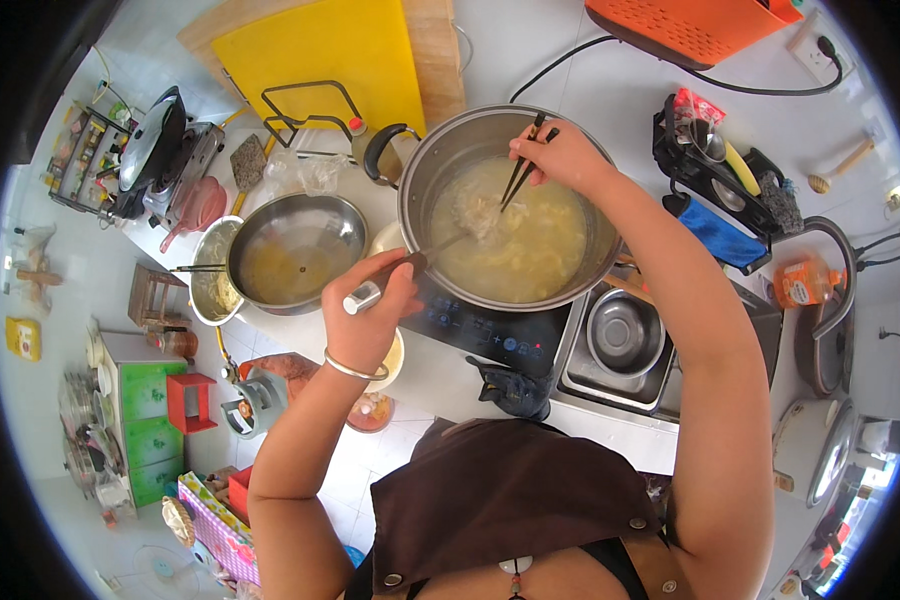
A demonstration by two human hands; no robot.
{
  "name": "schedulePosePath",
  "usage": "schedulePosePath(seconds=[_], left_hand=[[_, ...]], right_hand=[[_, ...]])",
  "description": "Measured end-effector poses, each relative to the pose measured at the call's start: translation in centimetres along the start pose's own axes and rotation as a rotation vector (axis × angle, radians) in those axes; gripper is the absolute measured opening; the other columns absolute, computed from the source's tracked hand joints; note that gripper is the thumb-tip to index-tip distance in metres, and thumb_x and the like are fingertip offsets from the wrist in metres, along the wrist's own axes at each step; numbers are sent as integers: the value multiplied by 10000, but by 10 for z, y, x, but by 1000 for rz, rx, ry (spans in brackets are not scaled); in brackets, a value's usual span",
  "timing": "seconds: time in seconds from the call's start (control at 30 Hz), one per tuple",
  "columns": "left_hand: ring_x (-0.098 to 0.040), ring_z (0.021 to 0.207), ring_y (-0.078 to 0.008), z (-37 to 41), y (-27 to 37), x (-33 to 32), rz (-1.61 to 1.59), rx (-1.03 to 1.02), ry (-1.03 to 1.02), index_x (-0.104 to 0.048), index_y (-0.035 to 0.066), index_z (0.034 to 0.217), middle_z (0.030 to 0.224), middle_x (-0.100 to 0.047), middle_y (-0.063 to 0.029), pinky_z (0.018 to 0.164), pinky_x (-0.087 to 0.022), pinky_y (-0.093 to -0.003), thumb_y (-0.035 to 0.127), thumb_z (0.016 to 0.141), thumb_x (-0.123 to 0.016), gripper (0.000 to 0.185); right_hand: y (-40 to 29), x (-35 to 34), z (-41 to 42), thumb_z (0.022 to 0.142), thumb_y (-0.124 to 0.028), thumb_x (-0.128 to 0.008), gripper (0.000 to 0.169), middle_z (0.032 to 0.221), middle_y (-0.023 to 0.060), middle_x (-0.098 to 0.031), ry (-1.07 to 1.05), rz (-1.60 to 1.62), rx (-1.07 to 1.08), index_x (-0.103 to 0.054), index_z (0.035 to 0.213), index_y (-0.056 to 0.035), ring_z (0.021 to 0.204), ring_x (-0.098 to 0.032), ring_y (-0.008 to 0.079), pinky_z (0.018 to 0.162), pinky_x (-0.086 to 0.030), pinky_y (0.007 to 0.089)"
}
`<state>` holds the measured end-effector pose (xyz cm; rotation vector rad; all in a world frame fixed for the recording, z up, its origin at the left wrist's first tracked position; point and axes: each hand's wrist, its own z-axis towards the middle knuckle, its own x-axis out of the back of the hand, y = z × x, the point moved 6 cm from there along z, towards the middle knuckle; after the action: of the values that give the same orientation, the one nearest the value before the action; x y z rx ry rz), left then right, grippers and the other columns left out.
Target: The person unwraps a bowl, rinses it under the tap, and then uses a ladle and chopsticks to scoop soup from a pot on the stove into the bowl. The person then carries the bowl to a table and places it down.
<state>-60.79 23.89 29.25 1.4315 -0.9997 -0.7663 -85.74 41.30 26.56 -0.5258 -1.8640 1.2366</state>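
My left hand (371,296) grips the dark handle, with a metal end, of a utensil (446,244) whose metal part reaches into a large steel pot (414,217). In my right hand (559,154) is a pair of dark chopsticks (518,172), their tips in the pot. A pale lump of food (482,214) lies at the chopstick tips, over the utensil's end, which is hidden. Cloudy yellowish broth (544,251) with pale pieces surrounds it. The pot stands on a black induction cooker (480,326) with lit touch controls.
Left of the pot are a steel pan (296,247) and a bowl of food (225,296) with chopsticks across its rim. At right, a metal bowl (625,334) sits in the sink (570,375). A dark cloth (514,390) lies at the counter's front edge. A bottle (375,150) stands behind.
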Motion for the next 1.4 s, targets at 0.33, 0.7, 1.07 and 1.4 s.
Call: schedulePosePath(seconds=[0.33, 0.7, 1.07, 1.4], left_hand=[[-660, 702, -168, -11, -12, 8, -88, -73, 43, -625, -60, 1116, 882, -671, -137, 612, -576, -282, 73, 910, -599, 246], [-673, 652, -199, -25, 0, 15, -77, -103, 63, -604, -69, 1147, 865, -682, -174, 598, -570, -284, 146, 926, -574, 310], [-670, 623, -198, -33, 23, 10, -121, -93, 50, -597, -80, 1139, 813, -679, -174, 596, -569, -287, 175, 916, -594, 339], [-660, 612, -192, -38, 54, 8, -38, -109, 45, -611, -54, 1122, 784, -671, -171, 581, -550, -284, 219, 926, -587, 337]], right_hand=[[-8, 4, -35, 891, -214, -632, 320, 902, 71, -658, 79, 13, 169, -617, 751, 73, 554, -602, 143, 564, -471, 292], [-34, 21, -108, 879, -104, -648, 133, 802, 78, -646, 243, 138, 257, -673, 937, 13, 612, -625, 134, 565, -472, 242], [-60, 39, -258, 880, 18, -574, 86, 888, 121, -620, 324, -195, 538, -658, 897, 13, 718, -563, 186, 662, -456, 274], [-70, 13, -327, 927, -65, -496, 168, 848, 124, -613, 207, 235, 663, -628, 991, 18, 780, -583, 198, 770, -471, 354]])
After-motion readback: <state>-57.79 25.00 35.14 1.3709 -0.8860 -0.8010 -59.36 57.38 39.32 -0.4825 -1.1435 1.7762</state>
